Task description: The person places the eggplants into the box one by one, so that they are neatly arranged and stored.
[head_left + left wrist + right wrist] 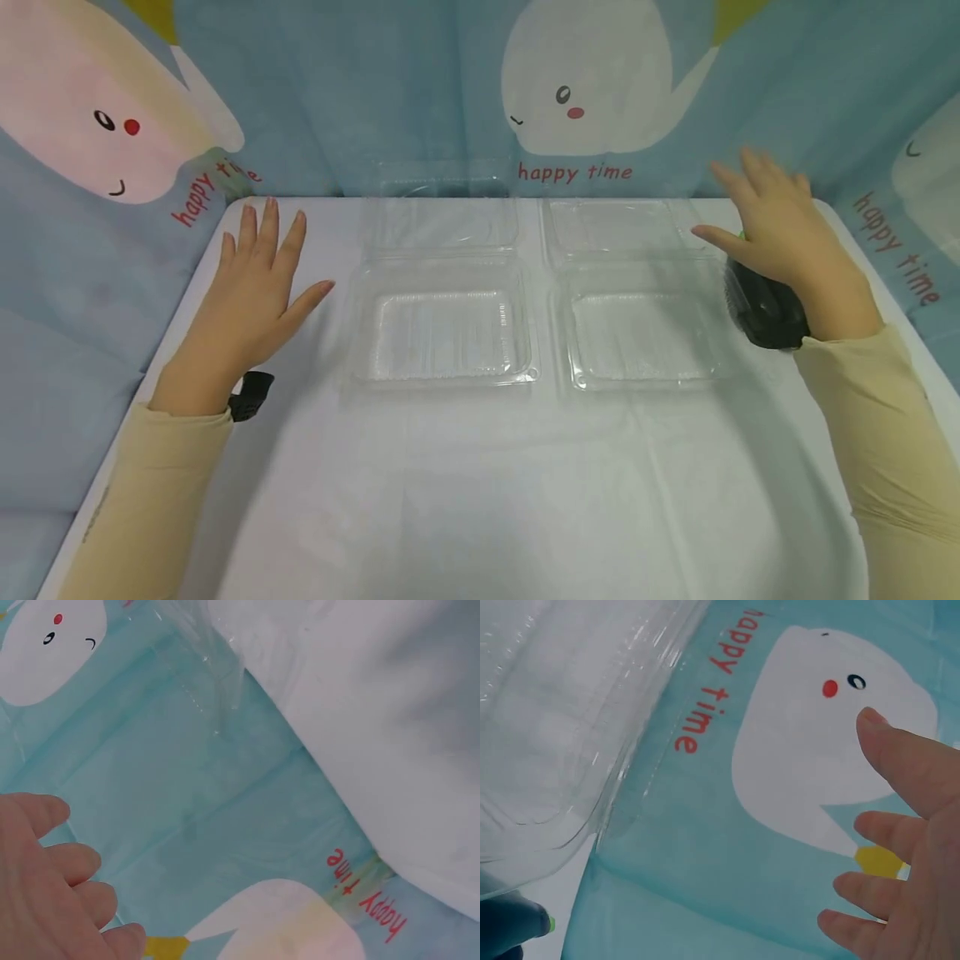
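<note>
Two clear plastic clamshell boxes lie side by side with their lids raised at the back: a left box (442,333) and a right box (645,333). My left hand (251,292) hovers left of the left box, fingers spread and holding nothing. Its fingers (75,862) also show in the left wrist view. Beyond the right box's right side, my right hand (780,225) is raised with spread fingers, nothing in its grasp. Below it sits a black object (765,308) with a green bit, partly hidden by the hand; its kind is unclear.
The boxes stand on a white-covered table (487,483) near its back edge. A blue curtain (390,92) with white cartoon figures hangs behind and along the sides. The left lid leans up against the curtain.
</note>
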